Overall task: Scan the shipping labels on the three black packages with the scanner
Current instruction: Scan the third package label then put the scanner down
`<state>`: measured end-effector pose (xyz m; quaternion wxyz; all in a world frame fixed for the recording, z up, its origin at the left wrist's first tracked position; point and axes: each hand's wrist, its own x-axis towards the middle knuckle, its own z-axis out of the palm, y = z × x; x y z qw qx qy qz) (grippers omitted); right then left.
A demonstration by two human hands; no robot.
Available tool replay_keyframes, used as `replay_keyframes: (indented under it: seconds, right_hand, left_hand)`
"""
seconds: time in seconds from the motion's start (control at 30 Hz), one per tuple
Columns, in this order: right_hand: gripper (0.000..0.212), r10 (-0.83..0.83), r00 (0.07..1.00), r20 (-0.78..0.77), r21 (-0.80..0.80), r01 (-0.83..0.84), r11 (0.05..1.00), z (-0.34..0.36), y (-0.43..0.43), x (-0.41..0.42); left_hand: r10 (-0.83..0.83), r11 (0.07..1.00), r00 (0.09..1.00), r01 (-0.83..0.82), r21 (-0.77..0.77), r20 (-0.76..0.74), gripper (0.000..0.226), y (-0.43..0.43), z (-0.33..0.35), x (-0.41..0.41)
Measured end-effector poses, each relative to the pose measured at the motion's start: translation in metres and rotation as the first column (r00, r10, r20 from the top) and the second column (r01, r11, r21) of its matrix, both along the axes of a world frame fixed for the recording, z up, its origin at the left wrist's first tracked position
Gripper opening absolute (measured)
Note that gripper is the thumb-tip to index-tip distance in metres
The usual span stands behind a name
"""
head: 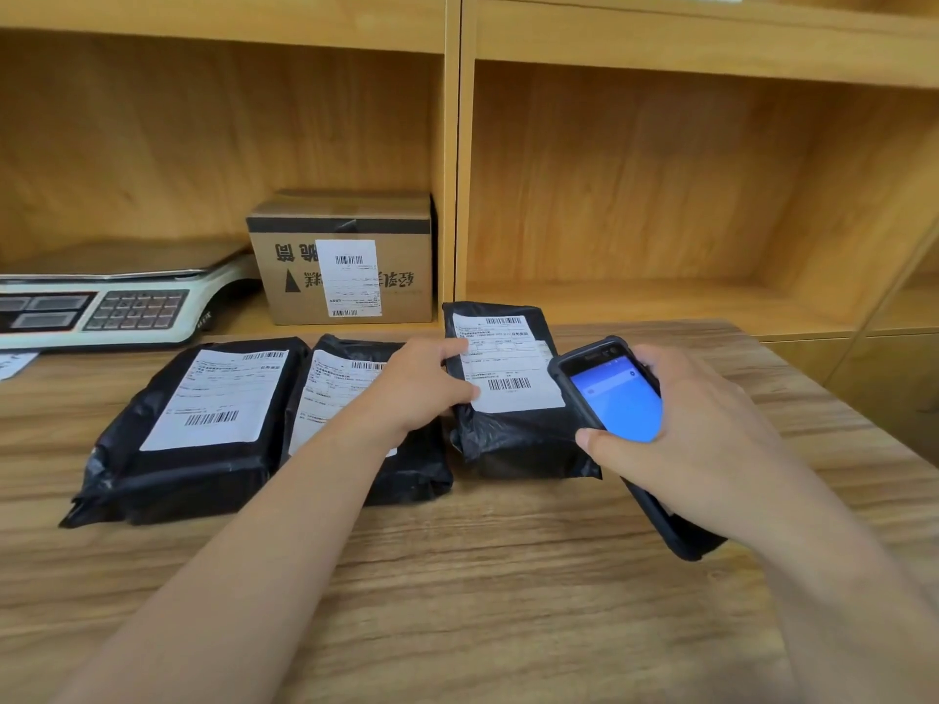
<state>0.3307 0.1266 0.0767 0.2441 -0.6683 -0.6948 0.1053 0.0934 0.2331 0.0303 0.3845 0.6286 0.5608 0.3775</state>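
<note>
Three black packages with white shipping labels lie in a row on the wooden table [457,576]. The left package [167,470] lies flat and untouched. My left forearm crosses the middle package [406,475] and hides part of its label. The right package [513,439] is propped up at its far end, and my left hand [421,383] grips its left edge, thumb on the label [508,368]. My right hand [711,439] holds the black handheld scanner [609,393] with a lit blue screen, its top end close to the right edge of that label.
A cardboard box [345,256] with a label and a white electronic scale [112,302] stand on the wooden shelf behind the packages. The shelf compartment [660,195] at right holds nothing. A slip of paper [15,360] lies at the table's far left.
</note>
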Motion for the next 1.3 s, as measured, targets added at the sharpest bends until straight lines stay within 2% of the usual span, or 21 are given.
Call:
replay_keyframes:
  seconds: [0.3,0.5,0.6,0.83,1.0,1.17,1.3]
  right_hand:
    - [0.091,-0.005,1.000,-0.021,-0.017,0.004,1.000,-0.004,0.001,0.000]
    - [0.088,0.002,0.999,-0.032,-0.014,-0.003,1.000,-0.007,0.001,0.001]
    - [0.091,-0.007,1.000,-0.018,-0.013,0.006,1.000,-0.008,0.000,0.002]
    - [0.089,-0.017,1.000,-0.017,-0.004,0.017,1.000,-0.011,0.001,0.004]
    - [0.059,-0.008,0.999,-0.042,0.028,0.009,1.000,-0.009,-0.002,0.004]
    - [0.074,-0.032,0.999,-0.023,0.024,0.033,0.999,-0.008,-0.007,0.006]
    - [0.063,-0.033,0.999,-0.043,0.027,0.034,0.999,-0.005,-0.013,0.004]
  left_hand:
    - [-0.022,0.993,1.000,0.023,-0.117,0.011,0.037,0.004,-0.009,0.000]
    - [-0.017,0.990,0.999,0.013,-0.140,-0.028,0.059,0.006,-0.011,-0.001]
    - [-0.009,0.991,0.999,0.003,-0.137,-0.039,0.060,0.007,-0.011,-0.001]
    - [0.012,0.998,0.992,-0.019,-0.056,-0.128,0.058,0.007,-0.008,-0.003]
    - [0.045,0.999,0.981,-0.046,0.000,-0.187,0.049,0.005,-0.003,-0.006]
    - [0.086,0.996,0.979,-0.079,0.046,-0.184,0.043,0.003,0.000,-0.013]
    - [0.088,0.993,0.978,-0.070,0.096,-0.192,0.045,0.000,0.000,-0.019]
